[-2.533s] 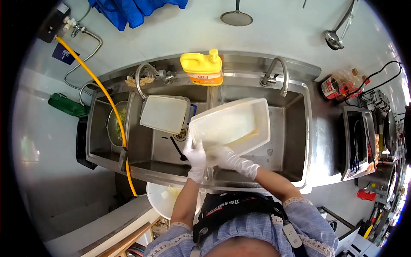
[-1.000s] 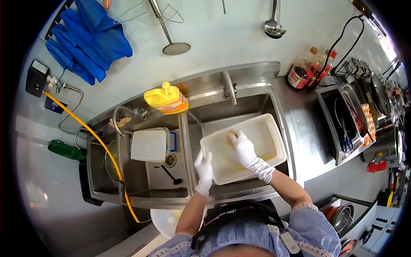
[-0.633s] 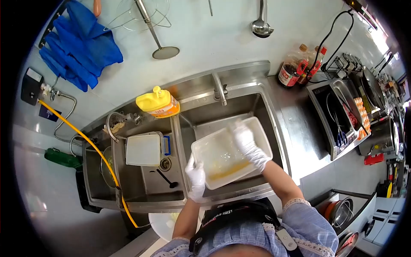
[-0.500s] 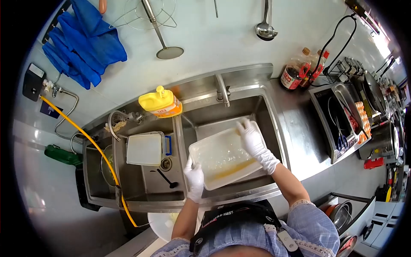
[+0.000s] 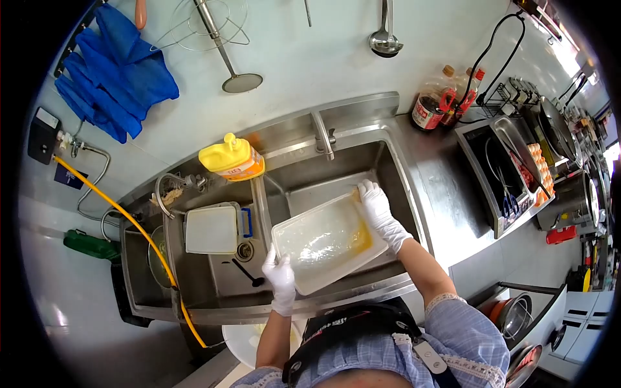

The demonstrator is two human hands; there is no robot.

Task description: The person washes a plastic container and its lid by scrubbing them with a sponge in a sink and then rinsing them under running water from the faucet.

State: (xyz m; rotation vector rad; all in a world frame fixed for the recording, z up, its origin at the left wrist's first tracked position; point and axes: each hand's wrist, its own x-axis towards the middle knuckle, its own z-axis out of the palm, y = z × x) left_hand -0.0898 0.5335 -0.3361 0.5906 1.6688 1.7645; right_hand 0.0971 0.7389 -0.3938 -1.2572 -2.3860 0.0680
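A white translucent plastic tub is held at a slant over the right sink basin, with shiny wet liquid and a yellowish patch inside, toward its right end. Gloved in white, my left hand grips the tub's left side near the front corner, thumb over the rim. My right hand, also gloved, is closed at the far right corner of the tub, its fingers curled over the rim. A small yellowish bit shows beside these fingertips; what it is I cannot make out.
The steel faucet rises behind the basin. Left of it stands a yellow pump jug. A lidded white container and a black ladle-like utensil lie in the middle basin. A yellow hose crosses the left. Sauce bottles stand right.
The tub has turned and tipped, and the yellowish patch has shifted from its near side to its right end. My right hand has come to the far right corner. The whole view shifted slightly.
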